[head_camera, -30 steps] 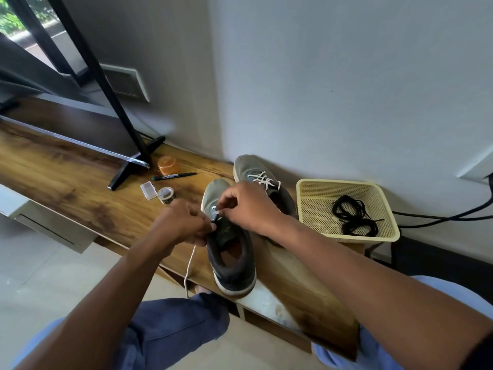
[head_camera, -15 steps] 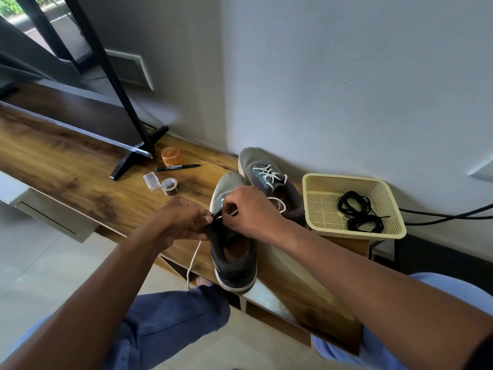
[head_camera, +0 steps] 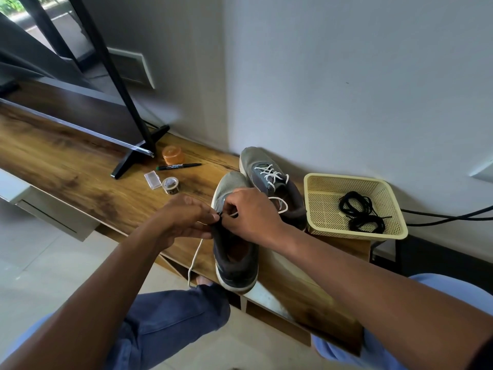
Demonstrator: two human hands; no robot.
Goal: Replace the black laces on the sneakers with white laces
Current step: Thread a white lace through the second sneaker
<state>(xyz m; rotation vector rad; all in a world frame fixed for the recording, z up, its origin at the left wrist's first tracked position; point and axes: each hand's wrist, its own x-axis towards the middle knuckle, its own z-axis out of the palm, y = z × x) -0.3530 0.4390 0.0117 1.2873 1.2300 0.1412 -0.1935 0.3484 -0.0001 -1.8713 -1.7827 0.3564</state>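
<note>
Two grey sneakers stand on the wooden bench [head_camera: 80, 166]. The far sneaker [head_camera: 269, 177] carries white laces. The near sneaker [head_camera: 234, 252] lies with its heel toward me. My left hand [head_camera: 184, 220] grips the near sneaker's left eyelet edge, fingers curled. My right hand [head_camera: 250, 214] pinches the white lace [head_camera: 194, 260] over the tongue; the lace's loose end hangs off the bench's front edge. My hands hide the eyelets. Black laces [head_camera: 360, 212] lie coiled in the yellow basket [head_camera: 325, 201].
A black TV stand leg [head_camera: 138, 156], an orange lid [head_camera: 173, 154], a black marker [head_camera: 178, 166], a small clear box [head_camera: 152, 179] and a tape roll [head_camera: 170, 185] sit left of the sneakers. Black cables [head_camera: 448, 217] run along the wall at right. My knees are below the bench.
My hands have shifted slightly toward the heel along the near sneaker's lacing, the right hand still pinching the white lace. The view has moved closer and lower.
</note>
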